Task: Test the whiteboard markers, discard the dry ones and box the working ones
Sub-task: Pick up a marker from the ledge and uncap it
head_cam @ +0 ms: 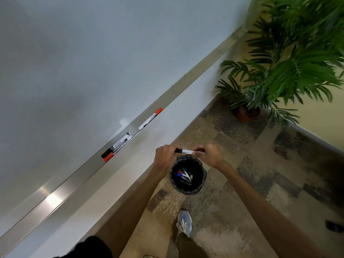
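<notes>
Both hands hold one black-capped whiteboard marker (184, 151) level above a black-lined bin (202, 180) on the floor. My left hand (164, 158) grips the capped end and my right hand (208, 155) pinches the other end. Several discarded markers (184, 175) lie inside the bin. On the metal tray (74, 183) under the whiteboard (93, 62) lie a black marker (119, 143) and a red-capped marker (116, 150) side by side, with another red-capped marker (150, 118) farther right. No box is in view.
A potted palm (279, 75) stands in the corner at the right, its pot (247, 114) on the patterned floor. My shoe (184, 223) is just below the bin. A dark object (335, 226) lies at the right edge.
</notes>
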